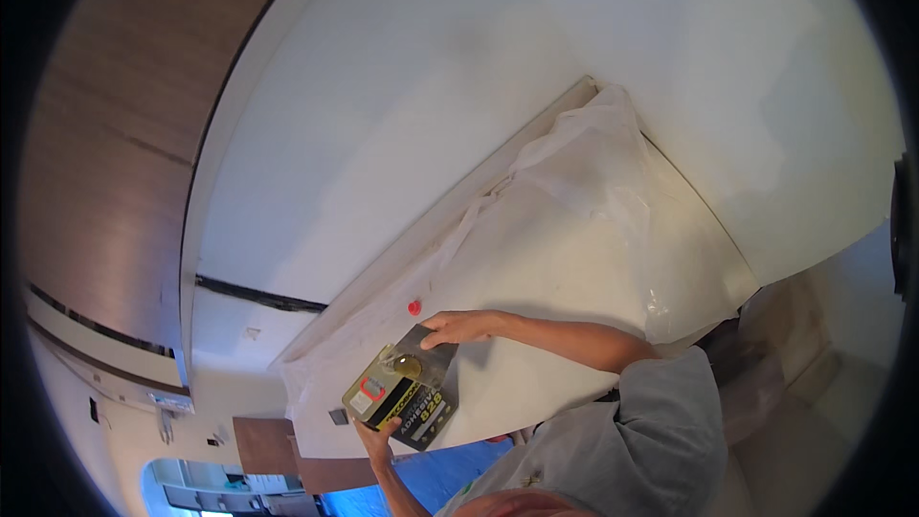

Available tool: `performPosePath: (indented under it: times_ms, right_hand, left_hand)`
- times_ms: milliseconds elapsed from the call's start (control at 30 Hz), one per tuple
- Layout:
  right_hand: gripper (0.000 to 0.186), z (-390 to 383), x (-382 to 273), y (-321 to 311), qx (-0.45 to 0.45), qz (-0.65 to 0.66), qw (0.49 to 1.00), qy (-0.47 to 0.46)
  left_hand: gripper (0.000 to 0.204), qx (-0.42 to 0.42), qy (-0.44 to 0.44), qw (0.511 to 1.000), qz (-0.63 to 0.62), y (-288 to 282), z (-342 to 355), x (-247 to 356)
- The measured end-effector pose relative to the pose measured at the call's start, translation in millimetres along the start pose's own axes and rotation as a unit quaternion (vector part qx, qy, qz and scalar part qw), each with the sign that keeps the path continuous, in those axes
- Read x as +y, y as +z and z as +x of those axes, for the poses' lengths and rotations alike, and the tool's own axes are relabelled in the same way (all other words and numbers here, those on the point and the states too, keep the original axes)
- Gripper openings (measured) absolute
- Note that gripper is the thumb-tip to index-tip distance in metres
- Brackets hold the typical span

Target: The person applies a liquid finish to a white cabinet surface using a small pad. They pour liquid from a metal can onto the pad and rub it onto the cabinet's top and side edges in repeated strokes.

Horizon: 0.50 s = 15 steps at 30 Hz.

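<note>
Renovation site: plastic-sheeted panel [574,230], bare white wall [431,67].

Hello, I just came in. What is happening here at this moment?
A person in a grey shirt works at a white panel partly covered with clear plastic sheet. One hand rests on the top edge of a rectangular metal can, and the other hand grips it from below. The can's round opening shows no cap. A small red cap lies on the panel just above it.
</note>
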State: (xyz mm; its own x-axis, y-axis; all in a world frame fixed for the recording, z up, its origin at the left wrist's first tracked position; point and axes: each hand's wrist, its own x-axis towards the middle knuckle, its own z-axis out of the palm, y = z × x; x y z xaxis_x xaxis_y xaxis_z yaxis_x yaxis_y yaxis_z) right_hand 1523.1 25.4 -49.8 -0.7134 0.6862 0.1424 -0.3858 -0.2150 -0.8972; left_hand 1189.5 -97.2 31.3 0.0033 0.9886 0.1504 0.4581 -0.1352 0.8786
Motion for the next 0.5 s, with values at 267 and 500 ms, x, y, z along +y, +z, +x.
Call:
performPosePath:
  times_ms: [267, 500]
  right_hand:
    - [0.040, -52.4, -190.5, -160.0, 0.345, -0.015, 0.876, -0.337]
    - [0.033, -37.3, -434.7, -273.2, 0.618, -0.147, 0.461, -0.619]
  left_hand:
    - [0.096, 0.046, -0.077, 0.995, -0.032, -20.4, -21.7, -20.2]
    - [0.086, 0.067, -0.136, 0.988, -0.041, -23.0, -43.1, -19.8]
